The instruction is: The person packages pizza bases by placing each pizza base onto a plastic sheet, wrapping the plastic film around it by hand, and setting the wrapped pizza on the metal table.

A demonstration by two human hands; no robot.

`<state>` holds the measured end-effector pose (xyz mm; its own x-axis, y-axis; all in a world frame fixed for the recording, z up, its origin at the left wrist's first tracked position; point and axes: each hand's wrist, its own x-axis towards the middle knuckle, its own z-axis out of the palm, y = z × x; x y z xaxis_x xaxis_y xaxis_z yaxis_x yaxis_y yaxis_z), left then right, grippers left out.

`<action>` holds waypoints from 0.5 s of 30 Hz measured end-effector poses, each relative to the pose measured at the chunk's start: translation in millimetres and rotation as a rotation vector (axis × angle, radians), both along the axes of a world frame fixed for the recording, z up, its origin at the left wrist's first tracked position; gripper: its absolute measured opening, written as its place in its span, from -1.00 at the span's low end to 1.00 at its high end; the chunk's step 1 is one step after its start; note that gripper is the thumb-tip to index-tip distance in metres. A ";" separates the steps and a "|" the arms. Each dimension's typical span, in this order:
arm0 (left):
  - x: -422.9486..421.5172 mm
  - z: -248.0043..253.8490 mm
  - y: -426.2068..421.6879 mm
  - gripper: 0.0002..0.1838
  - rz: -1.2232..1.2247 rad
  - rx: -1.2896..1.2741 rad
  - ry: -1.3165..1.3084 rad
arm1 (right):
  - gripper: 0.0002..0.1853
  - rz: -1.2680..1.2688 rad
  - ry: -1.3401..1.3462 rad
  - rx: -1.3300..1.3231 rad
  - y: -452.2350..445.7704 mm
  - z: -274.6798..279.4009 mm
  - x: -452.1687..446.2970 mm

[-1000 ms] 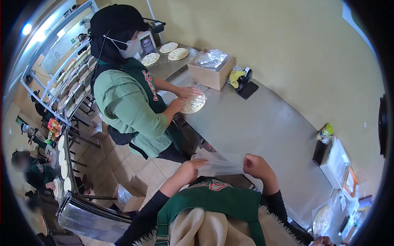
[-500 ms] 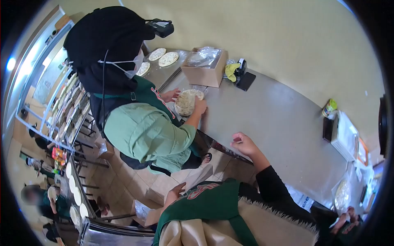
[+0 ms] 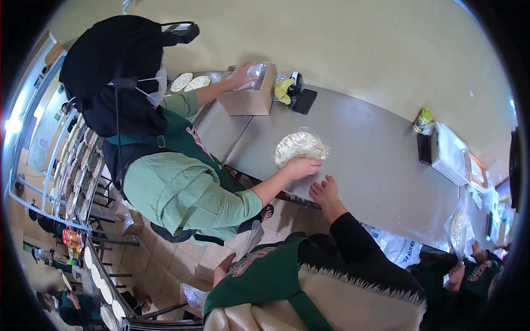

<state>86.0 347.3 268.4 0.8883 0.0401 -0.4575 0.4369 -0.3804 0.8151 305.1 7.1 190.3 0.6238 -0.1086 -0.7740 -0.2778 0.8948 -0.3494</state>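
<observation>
The flatbread, a pale round with clear film showing at its rim, is lying on the metal table, just beyond the fingertips of the right hand and apart from them. The co-worker's right hand is holding its near edge, between the round and the wearer's grip; whether that edge is lifting off the metal, I cannot tell.

The wearer's right hand is hovering near the table's edge, released, its fingers loosely curling around nothing. Lower and to the left of it, the left hand is partly hiding behind the apron and seems to be grasping some clear plastic, which is standing up above the fingers.

Judging from this, the step in hand is sitting at a changeover: plastic in one hand, the other free, the round in someone else's grip. A move onto the round would be calling for straighter fingers, a short reach forward and the co-worker's fingers loosening, with the film not snagging.

Farther beyond the right grip, the co-worker's left hand is dipping into a cardboard box; a yellow cloth is lying beside it. Well to the right of the grip, a white basket is standing.
</observation>
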 end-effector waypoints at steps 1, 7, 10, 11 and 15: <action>-1.0 -11.9 6.7 -0.36 -0.007 -0.002 0.001 | -0.25 -0.007 0.001 -0.002 -2.6 -2.8 -0.9; -2.1 -42.6 19.9 -0.37 0.100 -0.213 0.044 | -0.29 -0.093 -0.054 0.065 -7.2 -11.3 12.5; -0.9 -35.4 11.9 -0.37 0.052 -0.121 0.009 | -0.32 0.003 -0.064 -0.030 -4.1 -12.8 24.2; 1.2 -25.4 5.7 -0.37 0.053 -0.119 0.007 | -0.38 0.040 -0.032 -0.049 -3.4 -13.0 28.4; 3.8 8.5 -16.5 -0.34 0.005 0.005 -0.009 | -0.55 0.052 0.074 -0.091 -3.2 -9.3 45.2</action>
